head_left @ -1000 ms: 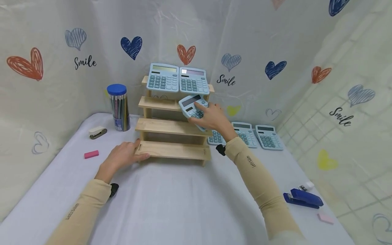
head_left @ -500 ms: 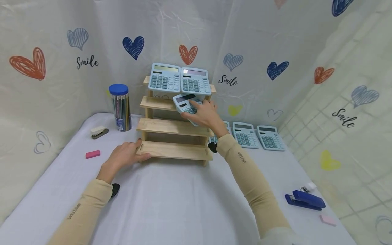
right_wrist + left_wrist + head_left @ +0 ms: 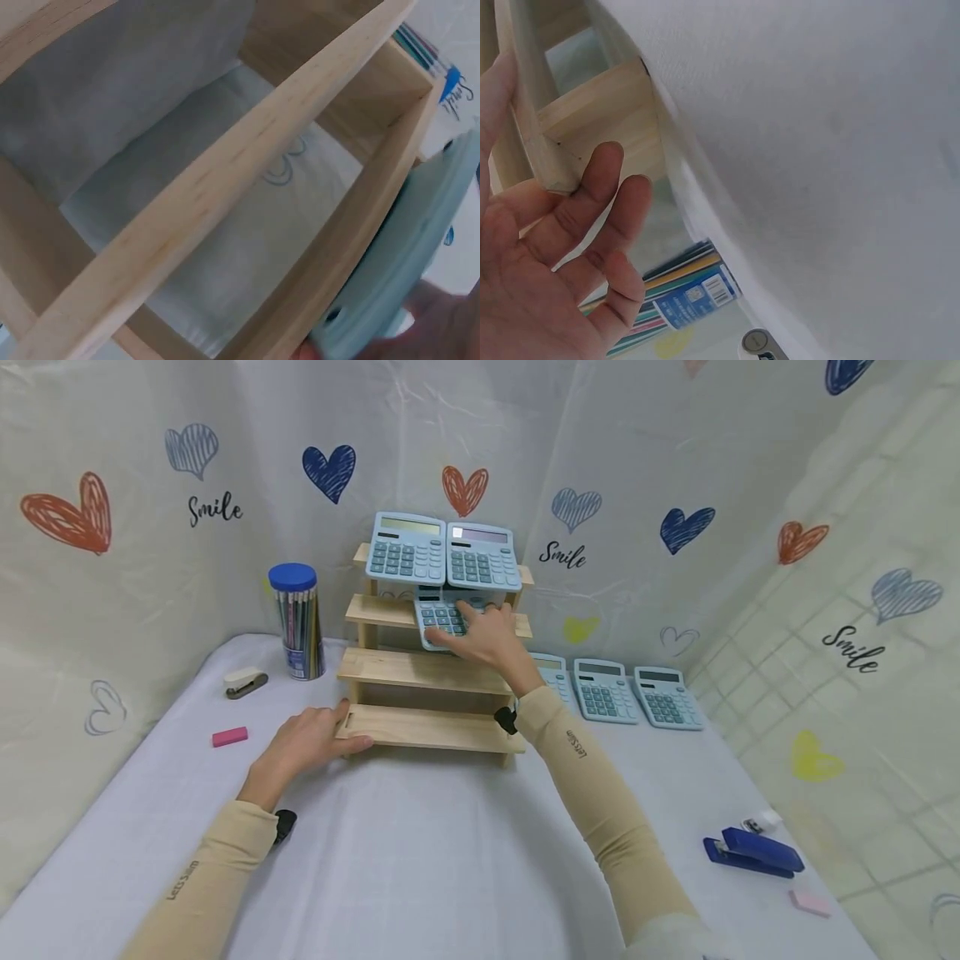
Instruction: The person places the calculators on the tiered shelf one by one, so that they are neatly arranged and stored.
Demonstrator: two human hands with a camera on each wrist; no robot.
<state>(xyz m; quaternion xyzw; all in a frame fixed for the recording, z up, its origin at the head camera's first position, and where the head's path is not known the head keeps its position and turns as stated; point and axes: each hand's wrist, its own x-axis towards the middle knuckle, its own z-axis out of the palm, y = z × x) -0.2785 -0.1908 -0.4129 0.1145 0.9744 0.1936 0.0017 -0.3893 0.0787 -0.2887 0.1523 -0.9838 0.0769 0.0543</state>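
Observation:
A light wooden rack with several stepped shelves (image 3: 420, 727) stands at the back of the table. My left hand (image 3: 303, 743) grips the left end of its lowest shelf, the thumb along the front; in the left wrist view the fingers (image 3: 600, 172) curl at the wood's edge. My right hand (image 3: 487, 637) holds a light blue calculator (image 3: 437, 617) at the second shelf from the top, partly hiding its keys. In the right wrist view that calculator (image 3: 401, 247) lies along a shelf edge. Two matching calculators, a left one (image 3: 407, 547) and a right one (image 3: 483, 557), lean side by side on the top shelf.
Right of the rack lie three more calculators, the middle one (image 3: 604, 691) fully visible. A blue-lidded pencil tub (image 3: 298, 622), a small stapler (image 3: 245, 682) and a pink eraser (image 3: 229, 737) are at left. A blue stapler (image 3: 753, 852) and pale eraser (image 3: 810, 903) lie at right.
My right hand has moved the calculator left and turned it from tilted to nearly straight, bringing it to the second shelf. My left hand has stayed on the rack.

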